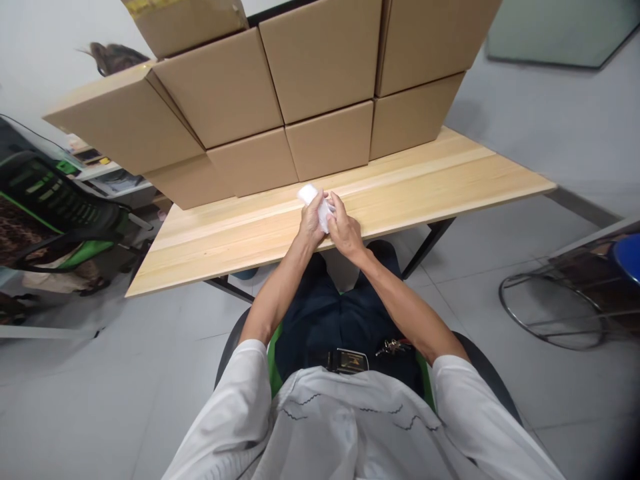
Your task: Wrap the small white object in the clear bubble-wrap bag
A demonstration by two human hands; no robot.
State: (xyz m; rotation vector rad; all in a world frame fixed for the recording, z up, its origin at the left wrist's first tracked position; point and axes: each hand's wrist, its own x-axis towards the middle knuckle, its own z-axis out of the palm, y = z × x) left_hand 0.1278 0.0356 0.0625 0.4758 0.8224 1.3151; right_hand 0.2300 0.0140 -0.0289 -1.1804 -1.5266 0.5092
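Between my two hands is a small, soft-looking white item (310,194), perhaps folded tissue or a little packet; its exact kind is not clear. My left hand (313,221) is closed around its left side. From the other side my right hand (344,227) grips it, with thumb and fingers pressed against it. One end of the white item sticks out beyond my left fingers, toward the boxes. Both hands are just above the near edge of the wooden table (240,230).
Stacked cardboard boxes (325,60) line the table's far side. At the left stands a black and green office chair (45,193) with a person partly visible. Another person's hair (113,57) shows behind the boxes. A metal-framed stool (550,310) is on the right.
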